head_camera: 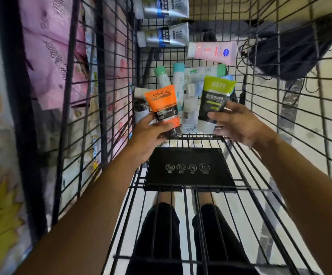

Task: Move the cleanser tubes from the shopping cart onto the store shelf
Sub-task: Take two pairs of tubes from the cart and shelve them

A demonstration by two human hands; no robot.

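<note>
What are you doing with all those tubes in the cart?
A person is reaching into a wire shopping cart and has a tube in each hand. The left hand holds an orange and black tube, and the right hand holds a green and black tube. Both are lifted above a pile of more tubes lying in the cart. A pink tube and two silver tubes lie farther away. Nothing has gone onto a shelf yet.
</note>
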